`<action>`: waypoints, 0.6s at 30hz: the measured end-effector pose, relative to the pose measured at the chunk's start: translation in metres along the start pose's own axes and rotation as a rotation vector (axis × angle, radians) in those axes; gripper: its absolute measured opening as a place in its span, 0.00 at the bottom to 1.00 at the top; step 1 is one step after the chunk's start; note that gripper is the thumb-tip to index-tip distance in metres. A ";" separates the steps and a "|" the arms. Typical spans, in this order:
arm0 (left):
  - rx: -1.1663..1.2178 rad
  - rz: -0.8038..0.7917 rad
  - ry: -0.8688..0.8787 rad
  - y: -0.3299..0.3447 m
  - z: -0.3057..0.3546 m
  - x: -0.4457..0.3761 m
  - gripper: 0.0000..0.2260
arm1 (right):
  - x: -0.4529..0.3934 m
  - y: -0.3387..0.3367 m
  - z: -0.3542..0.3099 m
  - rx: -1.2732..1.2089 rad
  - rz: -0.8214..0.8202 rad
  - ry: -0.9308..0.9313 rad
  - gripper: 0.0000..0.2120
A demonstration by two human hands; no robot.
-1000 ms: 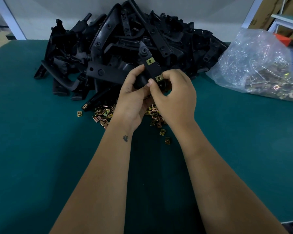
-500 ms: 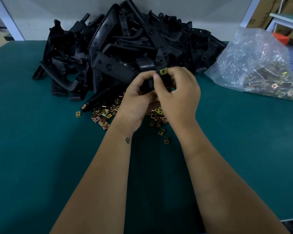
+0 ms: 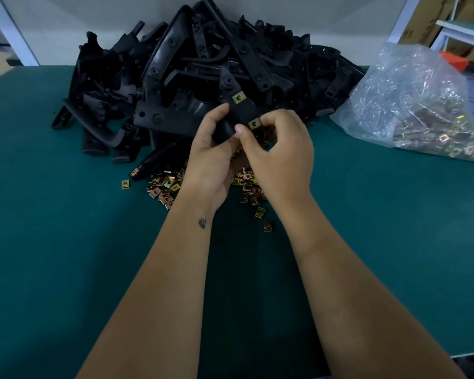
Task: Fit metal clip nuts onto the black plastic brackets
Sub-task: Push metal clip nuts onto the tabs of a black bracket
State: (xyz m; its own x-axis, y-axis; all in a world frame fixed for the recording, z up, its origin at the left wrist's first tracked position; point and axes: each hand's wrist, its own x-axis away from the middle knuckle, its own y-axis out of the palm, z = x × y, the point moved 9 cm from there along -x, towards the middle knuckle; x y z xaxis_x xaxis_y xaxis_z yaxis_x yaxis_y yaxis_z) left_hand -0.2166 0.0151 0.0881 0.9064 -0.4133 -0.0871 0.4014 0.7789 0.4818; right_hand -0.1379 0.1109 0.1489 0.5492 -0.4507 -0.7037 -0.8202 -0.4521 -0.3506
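A: Centre of frame, above the table (image 3: 66,242): held black bracket (image 3: 241,110), raised, tilted up toward the upper left. Carried two brass-coloured clip nuts: upper clip nut (image 3: 237,98) partway along the strip, lower clip nut (image 3: 254,123) at the end nearest the hands.

B: Left hand (image 3: 214,157)?

A: Wrapped round the lower, thicker part of the held black bracket, fingers curled, thumb up along its left side. Small dark mark on the wrist.

B: Right hand (image 3: 282,157)?

A: Curled, thumb and forefinger pinched on the lower clip nut at the bracket's edge. Touched the left hand at the thumbs. Seated fully or only partly: could not be told.

B: Behind the hands?

A: Pile of black brackets (image 3: 192,72), heaped at upper centre against the pale wall (image 3: 66,20), spread from upper left to right of centre. One bracket at the pile's lower left edge, lying flat, fitted with a clip nut at its near tip.

B: Below the hands?

A: Loose clip nuts (image 3: 164,187), scattered on the green surface just beneath both wrists, partly hidden by them; a few strays lower, near the right forearm.

B: Right edge?

A: Clear plastic bag (image 3: 411,97), crumpled, resting on the table, holding more clip nuts at its lower right.
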 end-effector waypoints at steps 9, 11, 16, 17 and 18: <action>-0.007 -0.029 -0.006 0.001 -0.001 -0.001 0.20 | 0.000 -0.002 -0.008 0.014 0.030 -0.111 0.09; -0.005 -0.024 -0.010 0.001 -0.001 0.000 0.21 | 0.000 0.000 -0.008 0.005 0.023 -0.111 0.09; -0.071 0.007 0.023 0.000 0.003 0.002 0.19 | -0.001 0.007 0.004 -0.111 -0.056 0.043 0.09; -0.089 0.015 0.039 -0.001 0.005 0.002 0.19 | -0.001 0.008 0.005 -0.127 -0.074 0.071 0.09; -0.100 0.023 0.056 -0.001 0.007 0.003 0.19 | -0.001 0.010 0.007 -0.142 -0.093 0.102 0.09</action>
State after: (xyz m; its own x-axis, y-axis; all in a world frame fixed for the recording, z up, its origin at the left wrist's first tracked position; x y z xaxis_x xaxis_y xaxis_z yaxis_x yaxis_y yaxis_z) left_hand -0.2153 0.0102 0.0937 0.9201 -0.3705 -0.1267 0.3894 0.8321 0.3950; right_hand -0.1477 0.1124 0.1412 0.6412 -0.4741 -0.6034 -0.7380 -0.5964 -0.3156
